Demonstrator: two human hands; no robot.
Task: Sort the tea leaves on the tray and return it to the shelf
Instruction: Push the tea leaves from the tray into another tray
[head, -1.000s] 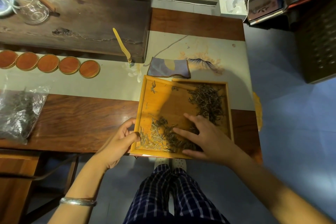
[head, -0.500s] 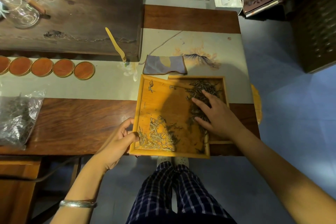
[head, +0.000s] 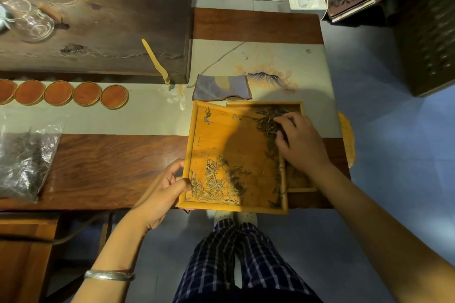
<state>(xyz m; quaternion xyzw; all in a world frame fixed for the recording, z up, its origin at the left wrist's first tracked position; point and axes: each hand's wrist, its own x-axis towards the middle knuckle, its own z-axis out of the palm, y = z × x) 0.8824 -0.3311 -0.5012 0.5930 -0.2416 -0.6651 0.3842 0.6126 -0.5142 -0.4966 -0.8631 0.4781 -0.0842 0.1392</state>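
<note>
A long wooden table (head: 103, 167) fills most of the view, standing on a blue-grey floor, with a pale painted runner (head: 270, 61) laid across it. At the far left side sits a dark wooden tea board (head: 103, 32), carrying a glass pitcher (head: 32, 22) and a slim bamboo scoop (head: 155, 60) that leans over its near edge. The person's legs in checked trousers (head: 236, 261) show below the table edge.

The yellow wooden tray (head: 236, 150) lies at the table's near edge, its right side overlapping a second, smaller tray (head: 299, 181) beneath it. Pale tea leaves (head: 214, 184) are heaped in the tray's near left corner; a darker pile (head: 268, 120) lies along its right side towards the far corner.

The left hand (head: 160, 194) grips the tray's left rim, thumb over the edge and fingers curled beneath; a silver bangle (head: 109, 274) rings that wrist. The right hand (head: 298, 142) rests on the dark pile, fingers bent and gathered into the leaves; whether they pinch any cannot be told.

A clear bag of leaves (head: 24, 160) lies at the left, five round red coasters (head: 86, 93) line the runner, and a folded blue cloth (head: 221, 87) sits just beyond the tray
</note>
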